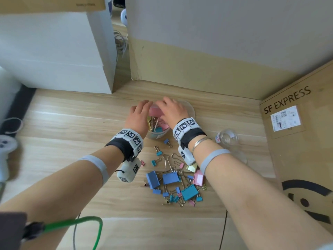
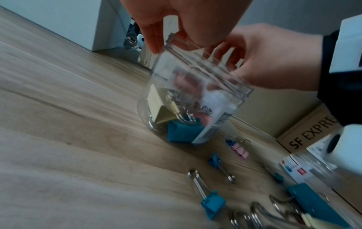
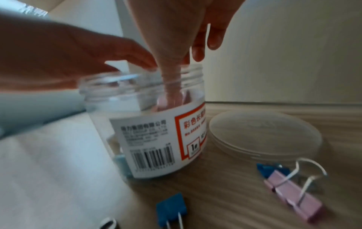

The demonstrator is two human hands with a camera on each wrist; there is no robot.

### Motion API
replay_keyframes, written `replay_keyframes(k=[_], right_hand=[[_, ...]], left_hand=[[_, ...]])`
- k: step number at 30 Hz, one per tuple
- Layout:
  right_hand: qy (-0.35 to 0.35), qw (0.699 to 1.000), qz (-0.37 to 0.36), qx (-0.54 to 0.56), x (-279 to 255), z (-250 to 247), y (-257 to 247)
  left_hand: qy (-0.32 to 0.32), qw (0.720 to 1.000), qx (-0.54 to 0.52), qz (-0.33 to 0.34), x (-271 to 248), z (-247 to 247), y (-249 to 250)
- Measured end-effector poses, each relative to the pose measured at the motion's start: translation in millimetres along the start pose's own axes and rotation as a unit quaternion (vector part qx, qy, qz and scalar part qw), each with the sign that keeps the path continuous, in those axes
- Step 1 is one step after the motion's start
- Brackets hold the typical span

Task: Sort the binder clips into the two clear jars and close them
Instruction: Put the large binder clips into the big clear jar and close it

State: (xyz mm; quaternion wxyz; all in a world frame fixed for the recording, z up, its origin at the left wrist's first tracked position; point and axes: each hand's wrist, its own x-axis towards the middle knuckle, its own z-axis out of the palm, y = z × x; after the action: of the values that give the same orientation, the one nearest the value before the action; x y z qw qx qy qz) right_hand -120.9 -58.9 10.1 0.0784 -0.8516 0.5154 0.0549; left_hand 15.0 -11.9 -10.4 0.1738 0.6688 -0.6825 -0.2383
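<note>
While the open jar [image 3: 145, 124] stands on the table [image 1: 72, 123], half filled with clips, we steady its rim with our left hand [image 1: 137, 116], fingers curled round it, and our right hand [image 1: 173, 109] pushes a pink clip [image 1: 155, 111] into its mouth. Its lid [image 3: 264, 133] lies just beside; loose binder clips [image 1: 171, 179] and the second jar [image 1: 227, 138] sit nearer us.

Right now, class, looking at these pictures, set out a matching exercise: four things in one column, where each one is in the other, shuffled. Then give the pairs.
Things:
1. big jar
2. small jar
3. lid
4. loose clips

Places:
A. flat on the table beside the big jar
B. between both hands
C. scattered between the forearms
D. lying on its side, right of the right wrist

Pairs: 1-B, 2-D, 3-A, 4-C
</note>
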Motion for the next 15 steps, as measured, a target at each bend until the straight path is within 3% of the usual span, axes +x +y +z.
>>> replay_keyframes(k=[3,5,7,10,12,14,15], right_hand=[[0.023,0.99,0.112,0.078,-17,-4,20],[-0.027,0.973,0.181,0.139,-32,-2,32],[-0.099,0.958,0.188,0.192,-47,2,38],[-0.186,0.957,0.157,0.156,-68,15,42],[-0.25,0.948,0.162,0.113,-82,24,44],[-0.284,0.94,0.154,0.11,-94,32,46],[-0.286,0.939,0.149,0.12,-101,36,47]], left_hand=[[0.003,0.998,0.057,0.028,-7,-1,11],[0.01,0.99,0.103,0.095,-15,1,24],[0.022,0.97,0.146,0.195,-23,5,38],[0.002,0.937,0.152,0.315,-36,21,50],[-0.077,0.933,0.107,0.335,-45,29,60],[-0.224,0.926,0.111,0.283,-54,33,68],[-0.3,0.907,0.141,0.259,-57,37,69]])
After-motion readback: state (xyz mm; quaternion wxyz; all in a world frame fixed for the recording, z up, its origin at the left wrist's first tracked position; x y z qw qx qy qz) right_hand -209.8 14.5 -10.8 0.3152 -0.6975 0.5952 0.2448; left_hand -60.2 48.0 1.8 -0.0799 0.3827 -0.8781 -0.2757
